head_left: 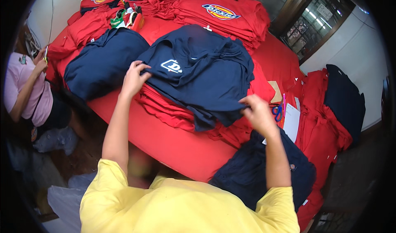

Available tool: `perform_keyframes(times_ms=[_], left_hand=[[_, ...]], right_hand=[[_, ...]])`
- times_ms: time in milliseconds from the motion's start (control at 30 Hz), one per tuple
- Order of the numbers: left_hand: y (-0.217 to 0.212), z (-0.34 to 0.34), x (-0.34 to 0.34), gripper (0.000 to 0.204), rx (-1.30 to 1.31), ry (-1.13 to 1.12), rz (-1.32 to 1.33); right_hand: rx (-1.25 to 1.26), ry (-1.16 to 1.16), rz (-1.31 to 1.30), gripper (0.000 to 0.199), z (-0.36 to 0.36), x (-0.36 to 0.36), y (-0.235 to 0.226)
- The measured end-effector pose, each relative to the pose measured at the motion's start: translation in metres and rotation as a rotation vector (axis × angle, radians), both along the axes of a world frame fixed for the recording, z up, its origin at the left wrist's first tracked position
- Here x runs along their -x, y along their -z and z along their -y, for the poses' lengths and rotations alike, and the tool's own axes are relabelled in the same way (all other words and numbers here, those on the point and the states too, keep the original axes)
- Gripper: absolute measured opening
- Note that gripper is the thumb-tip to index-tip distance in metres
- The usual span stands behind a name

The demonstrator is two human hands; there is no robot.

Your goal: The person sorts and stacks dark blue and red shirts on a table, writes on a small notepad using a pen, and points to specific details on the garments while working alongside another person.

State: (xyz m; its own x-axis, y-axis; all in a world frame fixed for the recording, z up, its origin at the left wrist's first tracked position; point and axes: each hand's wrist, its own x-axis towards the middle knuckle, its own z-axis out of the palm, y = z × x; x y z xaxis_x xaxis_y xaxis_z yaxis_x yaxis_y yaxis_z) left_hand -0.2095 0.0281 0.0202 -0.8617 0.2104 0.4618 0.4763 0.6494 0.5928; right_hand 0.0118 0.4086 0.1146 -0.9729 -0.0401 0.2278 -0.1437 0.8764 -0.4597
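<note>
A crumpled navy T-shirt with a white-and-blue printed patch lies across a stack of red shirts in front of me. My left hand pinches its left edge, close to the print. At the shirt's lower right corner, my right hand has its fingers closed on the hem. The middle of the shirt is bunched in folds, so part of the print is hidden.
A navy garment pile sits left, with tape dispensers behind it. Folded red shirts line the far side. Right are blue scissors, white paper and a dark garment. A person in pink works at left.
</note>
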Motion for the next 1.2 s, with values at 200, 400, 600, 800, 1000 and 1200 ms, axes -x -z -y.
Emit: perform_keyframes(times_ms=[200,400,600,800,1000,1200], left_hand=[[-0.117,0.032,0.079,0.027,-0.666,0.126,0.177],[-0.101,0.062,0.136,0.052,0.197,0.141,0.234],[-0.062,0.034,0.085,0.061,0.375,-0.052,-0.094],[-0.066,-0.084,-0.054,0.057,0.114,0.679,-0.527],[-0.103,-0.159,-0.087,0.034,-0.004,0.717,-0.092],[-0.127,-0.166,-0.067,0.034,0.083,0.835,0.027]], right_hand=[[0.041,0.208,-0.7,0.025,0.006,0.031,-0.089],[1.06,0.175,-0.046,0.032,0.001,0.031,-0.031],[1.352,0.035,-0.032,0.042,-0.003,0.008,-0.016],[0.636,0.091,0.106,0.022,0.035,-0.014,-0.029],[0.583,0.242,-0.51,0.039,0.081,-0.024,-0.043],[-0.159,0.406,-0.209,0.03,0.081,-0.037,0.053]])
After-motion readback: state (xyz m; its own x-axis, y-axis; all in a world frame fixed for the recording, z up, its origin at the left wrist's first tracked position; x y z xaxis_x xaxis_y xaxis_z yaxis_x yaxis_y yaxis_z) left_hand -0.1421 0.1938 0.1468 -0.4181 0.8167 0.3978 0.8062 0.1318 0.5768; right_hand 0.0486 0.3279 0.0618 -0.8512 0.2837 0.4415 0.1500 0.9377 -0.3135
